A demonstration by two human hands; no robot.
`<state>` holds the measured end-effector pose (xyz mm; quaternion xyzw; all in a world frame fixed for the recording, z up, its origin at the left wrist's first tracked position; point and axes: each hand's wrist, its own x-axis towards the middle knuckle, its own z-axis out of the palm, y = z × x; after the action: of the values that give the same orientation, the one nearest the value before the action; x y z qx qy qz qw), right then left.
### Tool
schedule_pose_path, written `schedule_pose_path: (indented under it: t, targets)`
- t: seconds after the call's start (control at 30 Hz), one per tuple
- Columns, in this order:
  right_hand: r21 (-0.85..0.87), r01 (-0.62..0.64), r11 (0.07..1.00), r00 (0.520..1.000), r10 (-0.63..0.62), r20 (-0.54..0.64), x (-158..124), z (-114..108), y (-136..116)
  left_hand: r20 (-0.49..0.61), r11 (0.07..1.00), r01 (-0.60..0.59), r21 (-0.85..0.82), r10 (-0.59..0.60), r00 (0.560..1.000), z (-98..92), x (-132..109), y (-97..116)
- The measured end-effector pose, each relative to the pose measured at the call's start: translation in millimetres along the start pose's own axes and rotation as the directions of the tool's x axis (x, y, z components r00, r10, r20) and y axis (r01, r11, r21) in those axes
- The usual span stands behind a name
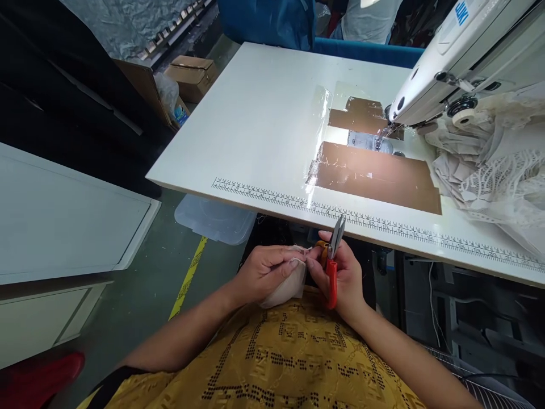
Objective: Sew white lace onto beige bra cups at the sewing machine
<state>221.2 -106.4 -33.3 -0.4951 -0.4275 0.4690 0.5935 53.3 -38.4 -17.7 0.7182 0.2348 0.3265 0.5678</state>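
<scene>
Low in front of my body, my left hand [266,272] is closed on a small piece of thin whitish fabric [289,287], its edge pinched between thumb and fingers. My right hand [340,275] holds a pair of scissors [331,272] with red and orange handles, the blades pointing up and away from me. The fingertips of the right hand meet the fabric's edge beside the left fingertips. What exactly those fingertips pinch is too small to make out. Both hands are just off the near edge of the white table [264,125].
A white sewing machine [447,62] stands at the right of the table, with lacy white fabric [506,165] heaped beside it. Brown tape patches [378,173] and a printed ruler [289,201] mark the tabletop. A clear plastic bin [217,218] sits below the table's left edge.
</scene>
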Motion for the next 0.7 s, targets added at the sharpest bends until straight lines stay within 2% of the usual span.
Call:
schedule_pose_path:
  t: [0.2,0.37,0.47,0.57,0.63,0.7]
  targets:
    - [-0.103,-0.028,0.994,1.000,0.027,-0.012,1,2,-2,0.004,0.998,0.029,-0.052,-0.029,1.000,5.6,-1,-6]
    - [-0.128,-0.081,0.988,0.993,0.092,0.080,-3,0,-2,-0.067,0.998,0.018,0.052,-0.015,0.998,5.0,-1,-8]
    - [-0.074,-0.096,0.993,0.981,0.107,0.161,-3,-16,-5,-0.103,0.992,0.022,0.122,-0.010,0.995,-0.9,2,-6]
    - [-0.195,-0.086,0.977,0.937,0.146,0.317,-3,-42,-15,-0.087,0.988,0.014,0.153,0.000,0.996,-9.2,3,-5]
    - [-0.343,-0.079,0.936,0.883,0.226,0.412,-5,-57,-21,-0.063,0.989,0.003,0.151,0.007,0.998,-14.0,4,-4]
    - [-0.453,-0.106,0.885,0.835,0.327,0.443,-8,-65,-25,-0.044,0.988,0.003,0.152,0.004,0.999,-17.0,4,-3]
